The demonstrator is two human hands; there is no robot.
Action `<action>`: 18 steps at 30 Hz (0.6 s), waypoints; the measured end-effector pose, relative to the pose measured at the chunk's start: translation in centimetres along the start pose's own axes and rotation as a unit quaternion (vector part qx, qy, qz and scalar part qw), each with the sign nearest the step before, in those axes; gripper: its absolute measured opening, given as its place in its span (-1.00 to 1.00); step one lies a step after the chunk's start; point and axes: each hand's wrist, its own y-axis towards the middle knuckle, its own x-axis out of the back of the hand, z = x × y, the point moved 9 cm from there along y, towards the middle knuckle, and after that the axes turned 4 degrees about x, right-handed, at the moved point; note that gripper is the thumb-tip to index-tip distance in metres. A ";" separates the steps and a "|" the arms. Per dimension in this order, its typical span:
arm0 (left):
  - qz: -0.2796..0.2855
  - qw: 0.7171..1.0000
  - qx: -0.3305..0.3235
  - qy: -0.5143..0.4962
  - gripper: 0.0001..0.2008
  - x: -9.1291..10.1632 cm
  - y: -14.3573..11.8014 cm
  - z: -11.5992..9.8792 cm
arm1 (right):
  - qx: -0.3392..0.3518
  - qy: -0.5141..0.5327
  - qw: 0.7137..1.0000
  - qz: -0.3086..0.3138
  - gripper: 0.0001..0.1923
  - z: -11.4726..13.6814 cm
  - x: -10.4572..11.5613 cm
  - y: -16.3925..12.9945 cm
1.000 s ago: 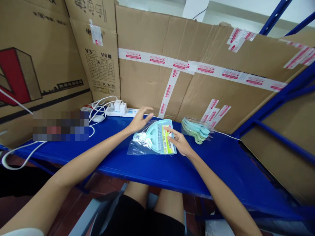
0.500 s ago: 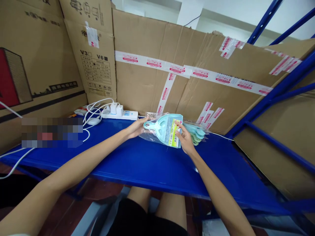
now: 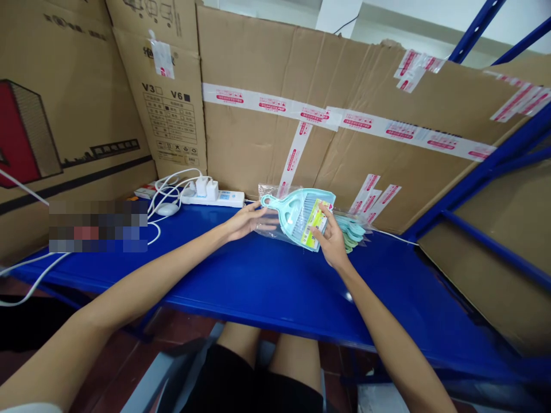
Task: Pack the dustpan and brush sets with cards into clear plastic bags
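A light blue dustpan-and-brush set (image 3: 297, 215) in a clear plastic bag with a yellow label is lifted above the blue shelf (image 3: 267, 281). My right hand (image 3: 331, 244) grips its right end at the label. My left hand (image 3: 245, 221) touches the bag under the handle end, fingers spread. Right behind it lies a stack of similar bagged sets (image 3: 353, 232) in blue and green.
A white power strip (image 3: 215, 198) with chargers and white cables (image 3: 170, 189) lies at the back left of the shelf. Taped cardboard boxes (image 3: 301, 115) wall in the back and left. Blue rack posts (image 3: 482, 172) rise at the right.
The bagged set has been lifted off the shelf and carried right and back, toward the stack. Both hands moved with it.
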 end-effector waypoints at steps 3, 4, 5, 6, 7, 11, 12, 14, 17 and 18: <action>0.019 1.000 -0.013 -0.016 -0.61 -0.5 -0.3 -0.6 | -0.020 0.005 1.000 0.022 -0.01 0.0 0.0 0.1; 0.020 0.999 -0.017 -0.019 -0.60 -0.5 -0.4 -0.9 | -0.029 0.012 0.999 0.036 0.00 0.0 -0.2 0.0; 0.017 0.999 -0.020 -0.018 -0.57 -0.5 -0.5 -1.1 | -0.038 0.020 0.998 0.051 -0.01 -0.1 -0.4 0.0; 0.011 1.000 -0.021 -0.013 -0.55 -0.4 -0.5 -1.3 | -0.046 0.027 0.996 0.067 -0.02 -0.1 -0.6 0.0; 0.004 1.000 -0.017 -0.004 -0.54 -0.3 -0.6 -1.3 | -0.053 0.034 0.995 0.082 -0.04 -0.1 -0.8 -0.1; -0.035 0.998 0.013 0.042 -0.43 0.1 -0.7 -0.8 | -0.069 0.047 0.990 0.111 -0.06 -0.4 -1.2 -0.3; -0.043 0.998 0.017 0.047 -0.40 0.2 -0.7 -0.8 | -0.069 0.051 0.990 0.113 -0.07 -0.5 -1.3 -0.3; -0.046 0.998 0.013 0.047 -0.35 0.3 -0.7 -0.9 | -0.070 0.060 0.989 0.116 -0.10 -0.6 -1.4 -0.4; -0.025 0.999 0.011 0.032 -0.32 0.0 -0.7 -1.1 | -0.071 0.067 0.988 0.121 -0.14 -0.8 -1.6 -0.4; -0.017 0.999 0.013 0.027 -0.33 -0.2 -0.7 -1.1 | -0.068 0.066 0.988 0.122 -0.14 -0.7 -1.7 -0.4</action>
